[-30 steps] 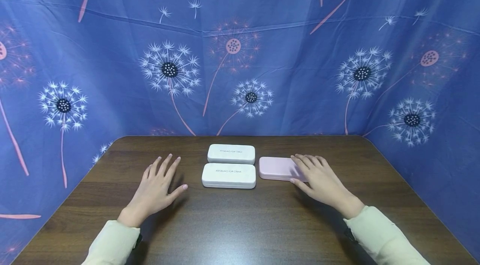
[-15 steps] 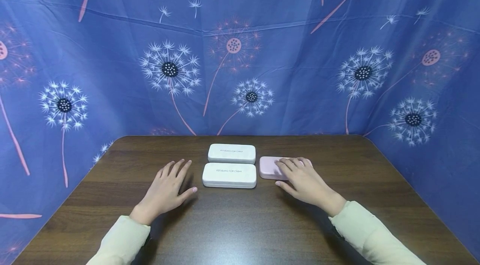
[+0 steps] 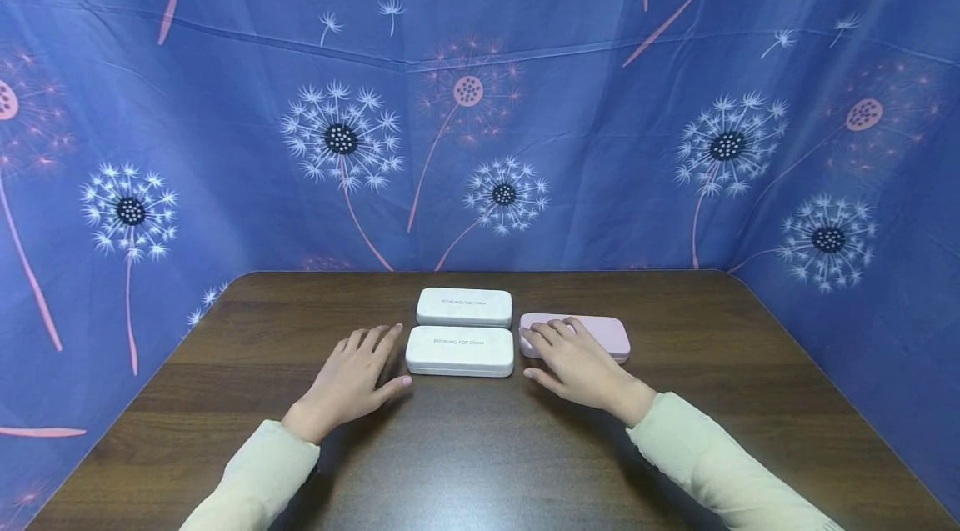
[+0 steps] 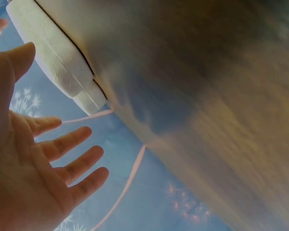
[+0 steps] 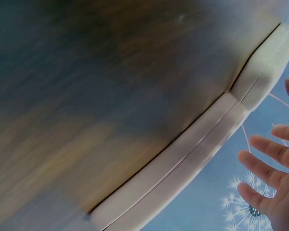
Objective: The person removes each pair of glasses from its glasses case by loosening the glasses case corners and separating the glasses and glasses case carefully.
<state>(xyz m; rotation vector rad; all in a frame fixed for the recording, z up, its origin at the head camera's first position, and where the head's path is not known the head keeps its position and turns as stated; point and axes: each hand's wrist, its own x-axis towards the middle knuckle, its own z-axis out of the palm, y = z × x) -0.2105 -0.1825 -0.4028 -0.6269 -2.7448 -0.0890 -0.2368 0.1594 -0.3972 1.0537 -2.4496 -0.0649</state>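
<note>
Two white glasses cases lie one behind the other, the front one (image 3: pixel 460 352) and the back one (image 3: pixel 465 308), both with small dark lettering. To their right is a pink glasses case (image 3: pixel 606 334). My left hand (image 3: pixel 348 381), fingers spread, is just left of the front white case; a gap shows between its thumb and the case. Over the pink case's left part reaches my right hand (image 3: pixel 577 368), hiding some of it. In the right wrist view, the right hand's fingers (image 5: pixel 262 166) are extended and stand apart from the pink case (image 5: pixel 183 161).
All three cases lie on a brown wooden table (image 3: pixel 457 448) with rounded far corners. Behind and beside it hangs a blue cloth (image 3: pixel 600 114) printed with dandelions. The pink case sits close beside the white ones.
My left hand has moved right, closer to the white cases. Leftward across the pink case, my right hand has shifted, uncovering its right end. The cases have stayed in place.
</note>
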